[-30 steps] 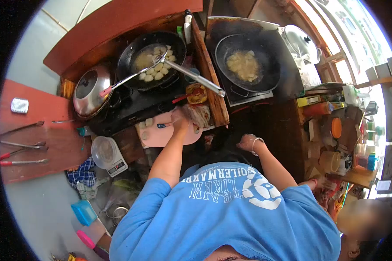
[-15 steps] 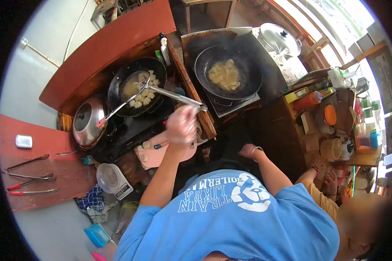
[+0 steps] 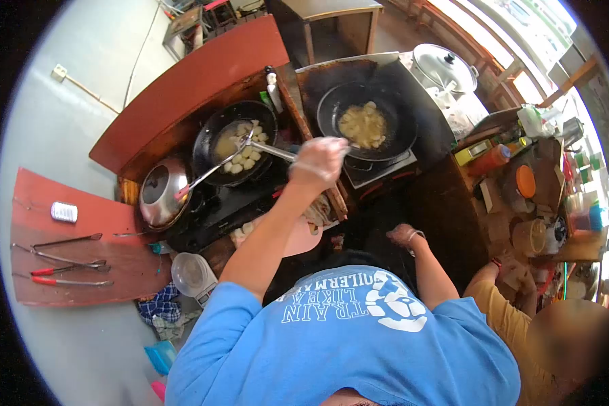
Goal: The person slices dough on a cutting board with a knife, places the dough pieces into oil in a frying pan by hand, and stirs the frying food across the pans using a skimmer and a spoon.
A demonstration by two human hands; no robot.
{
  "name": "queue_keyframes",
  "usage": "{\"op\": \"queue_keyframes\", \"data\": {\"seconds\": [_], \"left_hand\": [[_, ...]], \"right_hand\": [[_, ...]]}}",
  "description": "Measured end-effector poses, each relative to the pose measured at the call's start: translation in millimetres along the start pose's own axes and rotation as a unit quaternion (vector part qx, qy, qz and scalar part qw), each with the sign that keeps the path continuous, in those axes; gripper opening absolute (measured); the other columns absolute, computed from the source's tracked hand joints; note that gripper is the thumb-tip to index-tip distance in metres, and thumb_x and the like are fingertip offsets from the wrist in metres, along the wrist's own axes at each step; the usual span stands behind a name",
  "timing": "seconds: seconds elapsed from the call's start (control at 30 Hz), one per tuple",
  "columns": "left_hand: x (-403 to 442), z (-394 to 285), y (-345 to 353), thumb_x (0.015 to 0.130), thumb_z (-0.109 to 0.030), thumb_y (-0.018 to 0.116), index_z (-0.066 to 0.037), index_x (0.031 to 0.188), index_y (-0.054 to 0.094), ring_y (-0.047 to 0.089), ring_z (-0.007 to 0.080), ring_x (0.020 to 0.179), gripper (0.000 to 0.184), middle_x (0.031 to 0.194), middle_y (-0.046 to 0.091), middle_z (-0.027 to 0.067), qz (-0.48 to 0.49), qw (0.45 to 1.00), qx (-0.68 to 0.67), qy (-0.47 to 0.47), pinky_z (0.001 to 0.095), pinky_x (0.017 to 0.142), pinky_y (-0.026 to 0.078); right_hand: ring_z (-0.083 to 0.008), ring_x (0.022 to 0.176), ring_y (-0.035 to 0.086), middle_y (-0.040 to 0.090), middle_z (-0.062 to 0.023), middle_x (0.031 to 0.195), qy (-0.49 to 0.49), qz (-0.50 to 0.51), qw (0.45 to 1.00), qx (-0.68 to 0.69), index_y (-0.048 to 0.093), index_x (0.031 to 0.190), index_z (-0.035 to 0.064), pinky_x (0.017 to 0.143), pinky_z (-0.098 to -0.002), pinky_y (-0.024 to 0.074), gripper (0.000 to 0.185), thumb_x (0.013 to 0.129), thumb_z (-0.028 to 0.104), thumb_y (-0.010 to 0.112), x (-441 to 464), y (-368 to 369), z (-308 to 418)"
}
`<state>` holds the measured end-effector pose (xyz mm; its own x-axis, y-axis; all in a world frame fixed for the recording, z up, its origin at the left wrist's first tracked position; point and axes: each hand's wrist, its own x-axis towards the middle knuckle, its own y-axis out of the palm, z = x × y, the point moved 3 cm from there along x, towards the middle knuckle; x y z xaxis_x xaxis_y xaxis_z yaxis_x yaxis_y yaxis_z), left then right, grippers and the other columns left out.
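My left hand (image 3: pixel 319 161), in a clear glove, is closed around the handle end of a long metal-handled cooking utensil (image 3: pixel 275 150). The utensil reaches into the left wok (image 3: pixel 201 150), where pale round pieces (image 3: pixel 243 161) sit in oil; its head is hard to make out. A pink-handled utensil (image 3: pixel 206 177) leans over the same wok's rim. To the right, another wok (image 3: pixel 402 125) holds pale frying pieces (image 3: pixel 363 126) in bubbling oil. My right hand (image 3: pixel 404 236), also gloved, hangs low before the dark counter, fingers loosely bent, with nothing visible in it.
A lidded pan (image 3: pixel 164 193) stands left of the left wok. Tongs (image 3: pixel 71 281) lie on the red side board (image 3: pixel 135 260). A pink cutting board (image 3: pixel 303 242) is under my left forearm. At right, a co-worker's arm (image 3: pixel 484 274) reaches toward the crowded shelf (image 3: pixel 497 233).
My left hand has moved forward and right with the metal-handled utensil and now shows less blur. The whole view has shifted slightly. My right hand stays low.
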<state>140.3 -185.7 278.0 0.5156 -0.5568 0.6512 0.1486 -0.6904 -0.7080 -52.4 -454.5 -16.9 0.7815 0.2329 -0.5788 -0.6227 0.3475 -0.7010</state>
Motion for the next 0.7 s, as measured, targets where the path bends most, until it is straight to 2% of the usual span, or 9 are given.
{"op": "queue_keyframes", "data": {"seconds": [0.03, 0.13, 0.17, 0.23, 0.3, 0.37, 0.43, 0.53, 0.7], "left_hand": [[0.9, -5.3, -47.9, 0.087, -0.015, 0.061, -0.004, 0.096, 0.068, 0.066, 0.032, 0.085, 0.016, 0.09, 0.069, 0.0146, 0.034, 0.997, -0.004, -0.065, 0.0434, 0.077, 0.053], [-49.2, 26.0, -143.6, 0.088, -0.015, 0.06, -0.001, 0.097, 0.07, 0.067, 0.0352, 0.083, 0.019, 0.093, 0.07, 0.018, 0.035, 0.973, 0.127, -0.188, 0.0445, 0.077, 0.053], [-74.5, 46.9, -167.6, 0.088, -0.017, 0.061, -0.002, 0.096, 0.07, 0.066, 0.0345, 0.086, 0.019, 0.094, 0.07, 0.017, 0.02, 0.96, 0.205, -0.187, 0.0453, 0.078, 0.052], [-112.6, 76.5, -211.6, 0.085, -0.03, 0.067, -0.004, 0.101, 0.068, 0.063, 0.0307, 0.099, 0.031, 0.101, 0.068, 0.0146, 0.092, 0.897, 0.312, -0.299, 0.045, 0.083, 0.048], [-145.2, 98.2, -237.5, 0.082, -0.035, 0.07, -0.007, 0.104, 0.067, 0.062, 0.0299, 0.101, 0.036, 0.099, 0.068, 0.0132, 0.154, 0.842, 0.422, -0.299, 0.0445, 0.084, 0.047], [-171.3, 127.2, -244.0, 0.082, -0.034, 0.07, -0.007, 0.104, 0.066, 0.063, 0.0303, 0.098, 0.035, 0.098, 0.068, 0.013, 0.186, 0.835, 0.424, -0.296, 0.0445, 0.083, 0.048], [-192.2, 150.3, -239.8, 0.082, -0.032, 0.069, -0.008, 0.104, 0.065, 0.064, 0.0306, 0.095, 0.033, 0.096, 0.067, 0.0127, 0.22, 0.827, 0.425, -0.295, 0.0445, 0.081, 0.049], [-195.0, 173.6, -233.2, 0.084, -0.02, 0.065, -0.008, 0.096, 0.068, 0.068, 0.0315, 0.086, 0.017, 0.094, 0.069, 0.0141, 0.247, 0.823, 0.411, -0.304, 0.0434, 0.074, 0.054], [-170.9, 181.4, -225.3, 0.087, -0.024, 0.064, -0.006, 0.1, 0.071, 0.066, 0.0365, 0.096, 0.023, 0.101, 0.07, 0.0201, 0.335, 0.753, 0.176, -0.538, 0.0426, 0.083, 0.054]], "right_hand": [[-0.025, 0.071, 0.067, 0.071, -0.0116, 0.08, 0.172, 0.017, 0.967, 0.187, 0.072, 0.083, 0.0031, 0.063, -0.0377, 0.0526, 0.037, 0.086, 0.038, 0.061, -19.9, -19.0, 5.6], [-0.019, 0.061, 0.062, 0.071, -0.008, 0.075, 0.226, 0.051, 0.942, 0.243, 0.074, 0.084, 0.0035, 0.056, -0.0338, 0.0509, 0.036, 0.087, 0.036, 0.059, -59.8, -93.0, 65.0], [-0.0184, 0.059, 0.062, 0.071, -0.008, 0.072, 0.223, 0.042, 0.947, 0.229, 0.073, 0.078, 0.0024, 0.055, -0.0341, 0.0508, 0.038, 0.089, 0.036, 0.058, -62.7, -110.9, 79.9], [-0.031, 0.066, 0.065, 0.071, -0.0145, 0.08, 0.145, -0.008, 0.974, 0.174, 0.072, 0.082, 0.0013, 0.066, -0.0447, 0.0518, 0.034, 0.087, 0.031, 0.057, -58.8, -143.3, 107.9], [-0.0358, 0.071, 0.065, 0.068, -0.0163, 0.074, -0.065, -0.126, 0.985, -0.099, 0.069, 0.079, 0.001, 0.07, -0.0474, 0.0513, 0.033, 0.088, 0.03, 0.057, -55.7, -181.8, 159.2], [-0.0375, 0.082, 0.064, 0.066, -0.0189, 0.077, -0.015, -0.264, 0.964, 0.007, 0.067, 0.083, 0.0019, 0.079, -0.0476, 0.0498, 0.029, 0.088, 0.029, 0.057, -69.4, -224.1, 233.9], [-0.0371, 0.092, 0.063, 0.065, -0.0195, 0.087, -0.069, -0.366, 0.928, 0.025, 0.064, 0.093, 0.0016, 0.086, -0.046, 0.0475, 0.027, 0.087, 0.027, 0.058, -57.8, -229.4, 281.0], [-0.0379, 0.097, 0.062, 0.064, -0.0198, 0.101, -0.098, -0.382, 0.915, -0.082, 0.061, 0.101, -0.0017, 0.087, -0.045, 0.048, 0.027, 0.084, 0.019, 0.061, -32.0, -232.8, 322.0], [-0.0334, 0.097, 0.064, 0.067, -0.017, 0.098, -0.009, -0.337, 0.929, -0.15, 0.064, 0.102, 0.0007, 0.083, -0.0417, 0.0521, 0.025, 0.081, 0.015, 0.064, 24.2, -236.7, 332.8]]}}
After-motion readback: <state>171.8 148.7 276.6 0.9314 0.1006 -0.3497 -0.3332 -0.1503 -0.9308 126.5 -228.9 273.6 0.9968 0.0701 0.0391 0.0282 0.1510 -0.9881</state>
